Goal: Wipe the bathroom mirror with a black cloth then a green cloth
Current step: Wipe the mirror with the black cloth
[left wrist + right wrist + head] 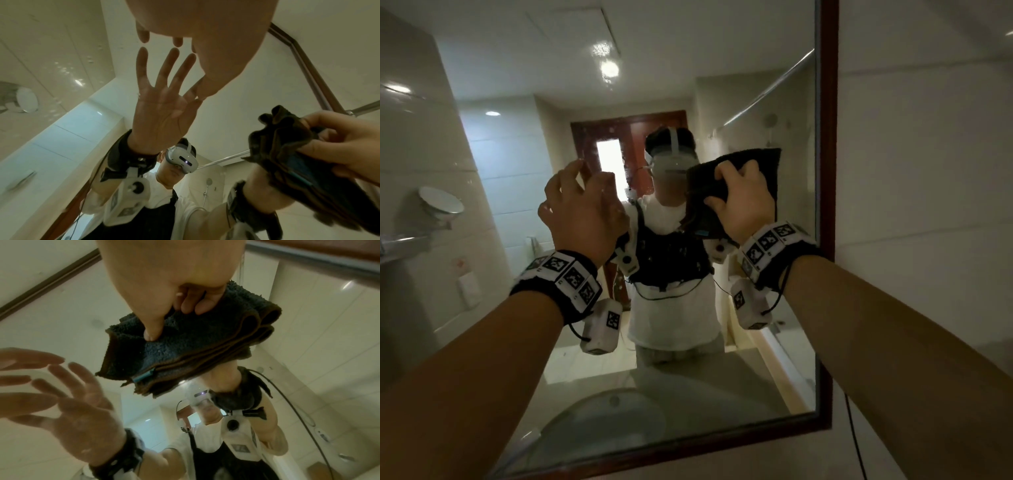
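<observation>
The wall mirror (688, 377) has a dark red-brown wooden frame (826, 205). My right hand (736, 185) grips a folded black cloth (760, 164) and holds it against the glass near the right edge, at head height. In the right wrist view my thumb and fingers (201, 305) pinch the cloth (195, 340), which has a small blue tag (144, 376). My left hand (582, 181) is raised to the left of it with fingers spread, close to the glass and holding nothing. Its palm (195, 32) faces its own reflection (162, 100). No green cloth is in view.
A round shaving mirror (440, 205) and a metal rail (400, 243) stick out from the tiled left wall. The reflected glass basin (602, 421) shows at the mirror's lower edge. A black cable (854, 438) hangs down the white wall right of the frame.
</observation>
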